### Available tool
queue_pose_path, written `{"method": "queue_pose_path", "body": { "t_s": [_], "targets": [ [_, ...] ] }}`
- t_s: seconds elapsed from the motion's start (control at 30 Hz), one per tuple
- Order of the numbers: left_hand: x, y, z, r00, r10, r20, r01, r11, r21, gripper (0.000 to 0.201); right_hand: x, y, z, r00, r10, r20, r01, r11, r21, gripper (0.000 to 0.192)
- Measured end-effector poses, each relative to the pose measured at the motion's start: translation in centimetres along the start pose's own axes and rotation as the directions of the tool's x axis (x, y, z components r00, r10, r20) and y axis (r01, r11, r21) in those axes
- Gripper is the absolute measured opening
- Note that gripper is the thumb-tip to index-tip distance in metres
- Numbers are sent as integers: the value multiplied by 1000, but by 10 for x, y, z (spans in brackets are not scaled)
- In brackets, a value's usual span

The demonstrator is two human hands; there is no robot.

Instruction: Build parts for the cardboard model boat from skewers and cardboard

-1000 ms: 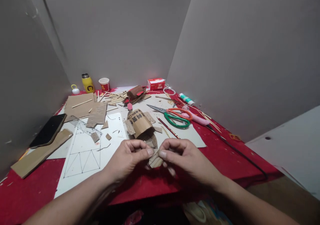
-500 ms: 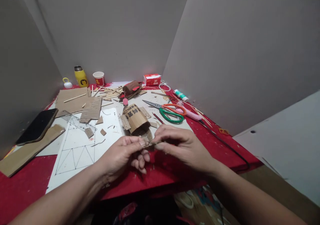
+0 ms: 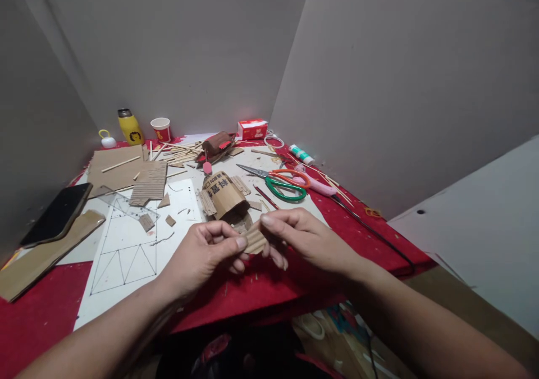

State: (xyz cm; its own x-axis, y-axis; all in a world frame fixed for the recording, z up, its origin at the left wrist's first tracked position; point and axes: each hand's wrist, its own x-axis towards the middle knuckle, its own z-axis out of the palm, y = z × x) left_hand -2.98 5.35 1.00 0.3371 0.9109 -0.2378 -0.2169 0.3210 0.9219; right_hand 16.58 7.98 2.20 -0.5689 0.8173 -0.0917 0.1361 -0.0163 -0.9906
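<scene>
Between my two hands is a small piece of corrugated cardboard (image 3: 255, 241), its ridged face turned up toward me. My left hand (image 3: 213, 247) pinches its left edge between thumb and fingers. On the other side, my right hand (image 3: 301, 236) grips the upper right edge, with its lower fingers curled beneath. Just beyond the hands stands a curved cardboard model (image 3: 229, 197) with printed characters and ridged side flaps. Scissors (image 3: 286, 185) with one orange and one green handle lie to its right, and a dark red pencil (image 3: 266, 197) rests between them.
At left are a phone (image 3: 56, 213), a cardboard strip (image 3: 59, 252), a clear ruler (image 3: 126, 202) and a drawn sheet (image 3: 122, 266). Wooden sticks (image 3: 181, 153), a yellow bottle (image 3: 131, 127), a paper cup (image 3: 160, 129) and a red box (image 3: 252, 129) stand behind. A pink glue gun (image 3: 320, 185) lies at right.
The cardboard piece has been tilted from edge-on, so its ridged face now shows. My right hand has shifted its grip along the edge. The view has moved slightly.
</scene>
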Motion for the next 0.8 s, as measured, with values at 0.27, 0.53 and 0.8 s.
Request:
{"method": "queue_pose_path", "body": {
  "t_s": [0.27, 0.53, 0.8],
  "targets": [
    [0, 0, 0, 1000, 6, -13, -6, 1000, 7, 22, -4, 3, 1, 996, 84, -4, -84, 996, 24, 35],
    [-2, 5, -4, 1000, 19, 3, -19, 993, 117, 18, -6, 0, -3, 998, 45, 41, -42, 995, -87, 42],
    [-4, 40, -25, 930, 295, -218, -294, 955, 36, 11, -26, 9, -42, 923, -147, -357, 57, 966, -252, 30]
  ]
}}
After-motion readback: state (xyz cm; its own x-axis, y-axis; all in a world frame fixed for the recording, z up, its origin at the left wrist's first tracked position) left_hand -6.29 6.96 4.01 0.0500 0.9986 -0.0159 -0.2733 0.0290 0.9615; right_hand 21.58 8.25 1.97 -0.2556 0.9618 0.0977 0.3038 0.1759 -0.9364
